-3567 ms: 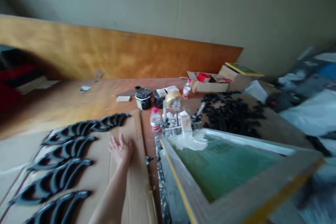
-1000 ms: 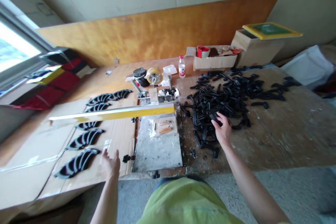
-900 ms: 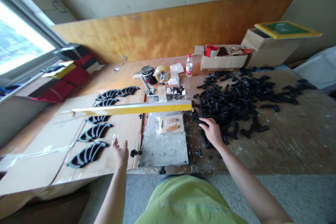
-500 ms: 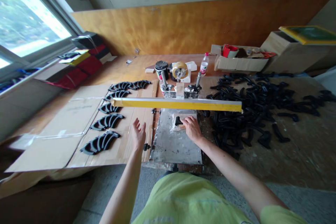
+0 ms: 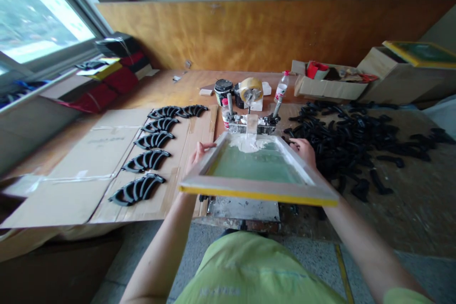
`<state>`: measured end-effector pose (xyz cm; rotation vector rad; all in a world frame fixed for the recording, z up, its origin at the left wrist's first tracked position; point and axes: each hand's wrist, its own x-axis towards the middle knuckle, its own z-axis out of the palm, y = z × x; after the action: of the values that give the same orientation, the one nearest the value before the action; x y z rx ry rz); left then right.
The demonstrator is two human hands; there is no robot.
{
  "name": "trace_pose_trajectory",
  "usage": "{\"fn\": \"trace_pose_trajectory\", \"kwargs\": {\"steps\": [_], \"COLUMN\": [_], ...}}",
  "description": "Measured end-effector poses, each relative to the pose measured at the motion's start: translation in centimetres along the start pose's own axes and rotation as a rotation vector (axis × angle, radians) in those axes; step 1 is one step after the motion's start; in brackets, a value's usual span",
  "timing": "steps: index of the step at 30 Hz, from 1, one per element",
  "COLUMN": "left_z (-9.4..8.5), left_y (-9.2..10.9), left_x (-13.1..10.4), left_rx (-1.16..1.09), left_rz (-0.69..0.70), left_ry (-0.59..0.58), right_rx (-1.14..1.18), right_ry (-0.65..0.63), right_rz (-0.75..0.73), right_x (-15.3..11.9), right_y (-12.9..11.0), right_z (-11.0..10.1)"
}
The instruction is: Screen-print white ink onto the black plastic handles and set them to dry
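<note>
A screen frame with a green mesh is tilted over the metal base plate, its back edge joined to a clamp. My left hand grips the frame's left side, and my right hand is at its right side, fingers by the rim. Part of each hand is hidden behind the frame. The frame also covers the spot where the small black piece lay on the plate.
Curved black parts stand in rows on cardboard at the left. A large pile of black parts lies at the right. Behind the clamp are a black jar, a tape roll and a bottle.
The screen frame has swung down from edge-on to a slant over the plate. My right hand has left the small black piece, and both hands have moved to the frame's sides.
</note>
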<state>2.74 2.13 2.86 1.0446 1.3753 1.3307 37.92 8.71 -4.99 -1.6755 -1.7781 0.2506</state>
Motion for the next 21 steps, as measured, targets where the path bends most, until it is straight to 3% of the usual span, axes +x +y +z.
{"fn": "trace_pose_trajectory", "kwargs": {"steps": [2, 5, 9, 13, 18, 21], "left_z": [-1.2, -2.1, -1.8, -1.6, -1.9, -2.0], "left_y": [-2.4, -7.1, -12.1, -13.8, -14.4, -14.9], "left_x": [-1.4, -2.5, -2.3, -1.9, -1.9, -2.0], "left_rx": [0.08, 0.078, 0.091, 0.138, 0.169, 0.195], "left_rz": [-0.143, -0.277, -0.293, -0.286, -0.257, -0.239], "left_ry": [-0.083, -0.178, -0.144, -0.125, -0.093, -0.104], "right_rx": [0.027, 0.027, -0.137, -0.287, -0.361, -0.321], "right_ry": [0.022, -0.027, -0.231, -0.41, -0.302, -0.362], "right_rz": [-0.049, -0.294, -0.425, -0.366, -0.351, -0.511], "right_x": [2.1, 4.0, 4.7, 4.7, 2.5, -0.4], "right_y": [-1.0, -5.2, -9.7, -9.4, -8.8, -9.3], "right_z": [-0.3, 1.8, 5.6, 6.7, 7.0, 6.7]}}
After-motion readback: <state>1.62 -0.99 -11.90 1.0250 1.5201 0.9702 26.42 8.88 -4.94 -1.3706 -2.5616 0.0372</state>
